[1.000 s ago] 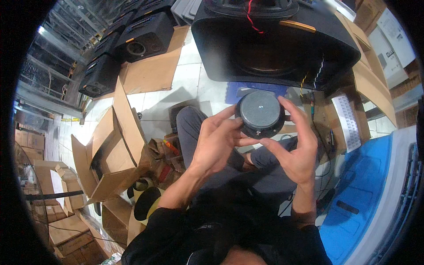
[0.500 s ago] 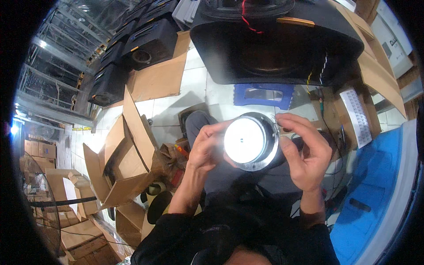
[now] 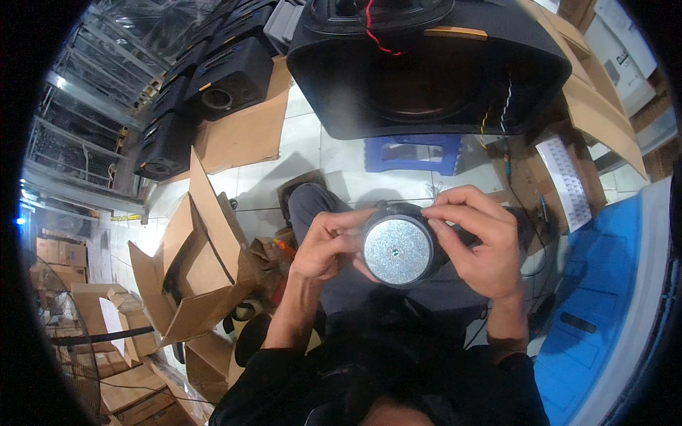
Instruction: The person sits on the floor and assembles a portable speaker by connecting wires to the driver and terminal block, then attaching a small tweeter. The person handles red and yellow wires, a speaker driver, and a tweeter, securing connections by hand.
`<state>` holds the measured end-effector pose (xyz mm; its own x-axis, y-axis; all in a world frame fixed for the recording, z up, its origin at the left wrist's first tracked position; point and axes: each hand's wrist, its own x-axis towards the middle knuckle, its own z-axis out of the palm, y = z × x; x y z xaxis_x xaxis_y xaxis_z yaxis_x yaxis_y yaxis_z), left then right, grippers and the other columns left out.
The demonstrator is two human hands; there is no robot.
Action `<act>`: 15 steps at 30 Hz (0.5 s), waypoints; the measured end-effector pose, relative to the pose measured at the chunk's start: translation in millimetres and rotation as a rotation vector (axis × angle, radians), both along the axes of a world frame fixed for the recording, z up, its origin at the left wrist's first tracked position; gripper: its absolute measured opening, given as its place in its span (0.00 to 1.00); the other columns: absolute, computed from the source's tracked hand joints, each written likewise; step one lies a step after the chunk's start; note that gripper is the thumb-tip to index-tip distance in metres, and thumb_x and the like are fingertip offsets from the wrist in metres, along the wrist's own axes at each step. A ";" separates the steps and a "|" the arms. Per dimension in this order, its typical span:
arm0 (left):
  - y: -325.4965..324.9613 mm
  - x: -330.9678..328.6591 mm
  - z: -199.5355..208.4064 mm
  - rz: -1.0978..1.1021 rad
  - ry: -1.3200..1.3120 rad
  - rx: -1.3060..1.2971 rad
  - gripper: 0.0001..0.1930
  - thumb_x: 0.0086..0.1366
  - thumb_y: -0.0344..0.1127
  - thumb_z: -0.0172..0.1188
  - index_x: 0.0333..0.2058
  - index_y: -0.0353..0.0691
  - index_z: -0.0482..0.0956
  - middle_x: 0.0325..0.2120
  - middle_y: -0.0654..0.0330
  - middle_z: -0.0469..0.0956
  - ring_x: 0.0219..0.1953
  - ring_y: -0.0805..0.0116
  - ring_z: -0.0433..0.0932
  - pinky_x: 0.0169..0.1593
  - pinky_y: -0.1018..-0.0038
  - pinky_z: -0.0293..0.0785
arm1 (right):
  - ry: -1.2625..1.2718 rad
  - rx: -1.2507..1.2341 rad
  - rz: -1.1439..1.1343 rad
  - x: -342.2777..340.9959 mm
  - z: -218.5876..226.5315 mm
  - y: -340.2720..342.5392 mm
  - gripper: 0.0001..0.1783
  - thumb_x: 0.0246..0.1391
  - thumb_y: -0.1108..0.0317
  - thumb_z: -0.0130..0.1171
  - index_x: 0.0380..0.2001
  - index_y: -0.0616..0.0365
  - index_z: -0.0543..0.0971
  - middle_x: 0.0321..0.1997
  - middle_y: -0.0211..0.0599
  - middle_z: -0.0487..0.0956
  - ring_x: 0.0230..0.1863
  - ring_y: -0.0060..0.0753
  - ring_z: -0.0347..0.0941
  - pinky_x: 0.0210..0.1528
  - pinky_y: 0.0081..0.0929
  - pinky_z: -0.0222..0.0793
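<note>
A round speaker driver point(image 3: 398, 252), its flat silvery magnet back facing up, is held over my lap. My left hand point(image 3: 327, 247) is closed around its left side, with the fingers reaching underneath. At the upper right of its black rim, the thumb and index finger of my right hand point(image 3: 479, 238) are pinched together. A thin silvery wisp point(image 3: 434, 189) shows just beyond those fingertips. What lies between them is too small to make out.
Ahead stands a large black speaker cabinet point(image 3: 341, 92) with red, yellow and white wires, beside a blue plastic stool point(image 3: 372, 162). Open cardboard boxes point(image 3: 206, 312) lie at left, further black cabinets point(image 3: 245, 74) behind. A blue panel point(image 3: 611, 284) and a printed sheet point(image 3: 565, 181) are at right.
The driver has tilted, so its magnet face no longer glares white. My right hand's fingers have drawn together at the rim. The surroundings have shifted slightly left in the picture.
</note>
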<state>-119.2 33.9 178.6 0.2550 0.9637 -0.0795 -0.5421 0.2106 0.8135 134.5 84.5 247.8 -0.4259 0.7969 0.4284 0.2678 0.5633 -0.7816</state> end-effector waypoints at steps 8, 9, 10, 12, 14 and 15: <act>17.4 4.8 20.3 -0.097 0.058 -0.044 0.27 0.58 0.18 0.53 0.58 0.15 0.71 0.34 0.43 0.84 0.28 0.62 0.85 0.32 0.62 0.90 | -0.078 -0.010 0.372 29.3 16.7 13.2 0.44 0.51 0.58 0.75 0.67 0.65 0.69 0.68 0.53 0.70 0.68 0.50 0.68 0.66 0.43 0.68; 22.3 5.2 24.8 -0.154 0.065 -0.039 0.26 0.59 0.19 0.54 0.58 0.15 0.71 0.35 0.44 0.84 0.28 0.63 0.85 0.32 0.63 0.90 | -0.115 0.049 0.478 34.5 22.0 14.8 0.49 0.51 0.55 0.75 0.70 0.66 0.64 0.71 0.54 0.67 0.71 0.53 0.64 0.71 0.45 0.62; 25.4 8.1 28.2 -0.212 0.014 -0.003 0.25 0.60 0.19 0.54 0.58 0.15 0.72 0.34 0.45 0.84 0.28 0.64 0.84 0.32 0.64 0.90 | -0.211 0.095 0.513 34.8 25.7 14.8 0.53 0.49 0.53 0.75 0.71 0.68 0.61 0.70 0.54 0.67 0.70 0.54 0.64 0.71 0.47 0.62; 32.7 15.3 33.3 -0.279 0.136 -0.092 0.24 0.62 0.20 0.54 0.57 0.16 0.72 0.32 0.49 0.84 0.26 0.68 0.83 0.32 0.66 0.90 | -0.355 0.169 0.498 33.3 32.2 13.3 0.54 0.48 0.54 0.75 0.71 0.70 0.61 0.67 0.53 0.69 0.67 0.53 0.66 0.69 0.48 0.63; 41.4 25.0 35.7 -0.342 0.141 -0.100 0.23 0.64 0.21 0.55 0.58 0.18 0.73 0.26 0.60 0.79 0.22 0.75 0.79 0.33 0.65 0.90 | -0.440 0.209 0.499 33.6 39.1 14.5 0.51 0.47 0.54 0.75 0.67 0.72 0.65 0.62 0.53 0.72 0.62 0.52 0.69 0.66 0.48 0.66; 45.9 29.7 36.5 -0.335 0.159 -0.115 0.23 0.64 0.21 0.55 0.58 0.18 0.73 0.26 0.60 0.79 0.22 0.74 0.79 0.33 0.65 0.90 | -0.445 0.215 0.494 34.5 42.7 16.2 0.50 0.46 0.54 0.76 0.66 0.72 0.67 0.62 0.53 0.73 0.62 0.52 0.70 0.66 0.47 0.66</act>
